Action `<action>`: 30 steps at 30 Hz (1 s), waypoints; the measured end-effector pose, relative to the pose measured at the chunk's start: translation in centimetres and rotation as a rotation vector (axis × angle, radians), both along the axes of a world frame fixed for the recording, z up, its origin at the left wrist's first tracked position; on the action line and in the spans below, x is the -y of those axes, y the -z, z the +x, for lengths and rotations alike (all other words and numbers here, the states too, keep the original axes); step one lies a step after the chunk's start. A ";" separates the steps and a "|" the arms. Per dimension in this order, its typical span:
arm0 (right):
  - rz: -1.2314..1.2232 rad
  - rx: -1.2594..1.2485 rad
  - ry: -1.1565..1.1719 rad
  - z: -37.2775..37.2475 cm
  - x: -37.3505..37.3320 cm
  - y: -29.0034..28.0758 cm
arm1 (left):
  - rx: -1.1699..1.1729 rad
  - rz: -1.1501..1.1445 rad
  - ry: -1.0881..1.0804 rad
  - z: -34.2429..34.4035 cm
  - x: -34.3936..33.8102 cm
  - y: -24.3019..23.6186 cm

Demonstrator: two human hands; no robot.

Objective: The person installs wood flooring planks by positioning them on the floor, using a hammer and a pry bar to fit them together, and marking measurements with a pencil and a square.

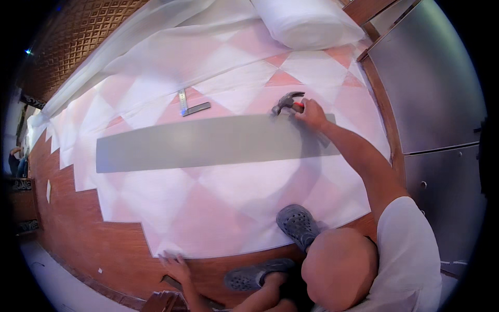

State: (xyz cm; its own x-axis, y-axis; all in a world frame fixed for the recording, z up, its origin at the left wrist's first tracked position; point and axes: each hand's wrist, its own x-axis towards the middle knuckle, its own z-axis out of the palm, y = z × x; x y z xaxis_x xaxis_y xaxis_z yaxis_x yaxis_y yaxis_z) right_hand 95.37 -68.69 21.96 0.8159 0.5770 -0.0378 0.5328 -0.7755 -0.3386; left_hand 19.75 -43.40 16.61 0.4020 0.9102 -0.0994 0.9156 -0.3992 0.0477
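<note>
My right hand [313, 115] is closed around the handle of a claw hammer [287, 102], raised near the right end of a long grey plank [202, 144]. The plank lies face up on white sheeting [249, 192]. At the lower left, my left hand [175, 267] rests with fingers spread at the line where brown wood flooring [78, 218] meets the sheeting. A small dark strip shows beside that hand; I cannot make out what it is. Beyond the plank lies an L-shaped square [188, 105] with a metal blade and dark stock.
Pink and white floor tiles show through the sheeting. A white roll [312, 23] lies at the far side. Grey cabinet doors [429, 83] stand on the right. My feet wear dark clogs [298, 224]. Another person [16, 161] appears at the far left.
</note>
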 end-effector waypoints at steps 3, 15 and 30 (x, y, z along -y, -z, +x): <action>-0.006 0.098 -0.060 4.0 -0.6 0.8 | 0.006 -0.028 0.040 2.5 4.8 -1.9; -0.129 0.374 -0.370 10.5 -0.9 3.0 | -0.014 -0.327 -0.027 -1.6 13.5 -4.1; -0.269 0.177 0.171 -0.1 15.5 3.4 | -0.070 -0.426 0.004 0.4 16.9 -4.5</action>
State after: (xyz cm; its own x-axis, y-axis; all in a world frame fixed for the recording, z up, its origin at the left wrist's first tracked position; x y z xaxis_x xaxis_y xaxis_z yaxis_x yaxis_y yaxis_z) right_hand 95.29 -84.17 18.54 0.9074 0.4199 -0.0190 0.4194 -0.9075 -0.0248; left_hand 20.10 -60.29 21.13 0.3846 0.7804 -0.4930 0.9209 -0.3613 0.1464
